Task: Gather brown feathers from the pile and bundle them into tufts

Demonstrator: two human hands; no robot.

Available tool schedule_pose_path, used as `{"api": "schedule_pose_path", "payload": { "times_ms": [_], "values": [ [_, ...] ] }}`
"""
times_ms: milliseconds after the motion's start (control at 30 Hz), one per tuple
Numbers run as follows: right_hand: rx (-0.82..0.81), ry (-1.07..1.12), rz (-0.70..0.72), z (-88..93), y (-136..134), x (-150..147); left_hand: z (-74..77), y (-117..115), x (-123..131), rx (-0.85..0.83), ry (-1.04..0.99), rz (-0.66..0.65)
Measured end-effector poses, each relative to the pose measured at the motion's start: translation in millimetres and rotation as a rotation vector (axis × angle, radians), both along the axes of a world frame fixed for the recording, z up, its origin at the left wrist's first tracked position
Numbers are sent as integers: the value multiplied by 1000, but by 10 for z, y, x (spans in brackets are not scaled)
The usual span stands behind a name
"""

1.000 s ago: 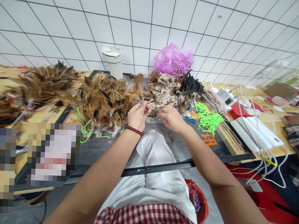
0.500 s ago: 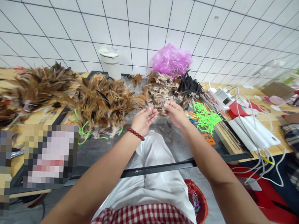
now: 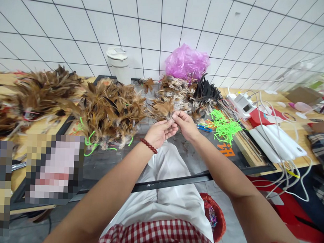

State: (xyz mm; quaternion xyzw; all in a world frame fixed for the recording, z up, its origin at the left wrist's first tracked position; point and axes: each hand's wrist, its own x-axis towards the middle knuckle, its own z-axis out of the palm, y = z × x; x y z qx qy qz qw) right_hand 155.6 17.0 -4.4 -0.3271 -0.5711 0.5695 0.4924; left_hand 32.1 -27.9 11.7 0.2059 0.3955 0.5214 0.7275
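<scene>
My left hand (image 3: 163,131), with a dark red bead bracelet on its wrist, pinches the pale base of a small fan of brown feathers (image 3: 162,110). My right hand (image 3: 185,125) meets it there, thumb and index finger closed on the same base; the exact grip is partly hidden. To the left lies a big heap of brown feathers (image 3: 114,108) with a few green cords at its edge. Behind the hands are more mottled feathers (image 3: 176,87) and a bundle of black feathers (image 3: 206,92). A blue-handled tool (image 3: 204,128) rests by my right wrist, next to bright green cords (image 3: 223,126).
A white lidded cup (image 3: 120,66) and a pink plastic bag (image 3: 187,61) stand against the tiled wall. Chargers and cables (image 3: 244,103) crowd the right, beside a white device (image 3: 277,142). A red basket (image 3: 219,217) sits on the floor. A person's plaid sleeve (image 3: 320,150) shows at far right.
My hands were apart; the right hand has moved left and its fingers now meet the left hand's at the feather base. The brown fan now shows above the left thumb.
</scene>
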Motion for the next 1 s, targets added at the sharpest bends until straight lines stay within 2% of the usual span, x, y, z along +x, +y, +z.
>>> {"api": "schedule_pose_path", "payload": {
  "times_ms": [100,200,333,400,467,667,733,800,900,1000],
  "values": [
    [107,-74,-29,0,14,8,5,-5,7,30,16,10],
    [231,-181,-125,32,53,78,32,13,-28,91,4,100],
    [551,-587,-263,102,92,235,72,67,-116,169,-33,303],
    [680,-834,-241,116,86,278,80,90,-148,179,-39,369],
    [741,-1007,-201,101,69,278,77,103,-163,167,-37,405],
    [807,-1213,-126,-8,30,181,43,113,-161,161,-29,434],
    [773,-1158,-144,-30,46,174,32,118,-164,168,-30,432],
    [685,-988,-186,-56,86,181,25,124,-169,169,-28,433],
    [434,-686,-224,-109,178,200,27,126,-175,162,-25,445],
    [193,-435,-201,-131,244,204,40,116,-171,155,-22,455]
  ]
}}
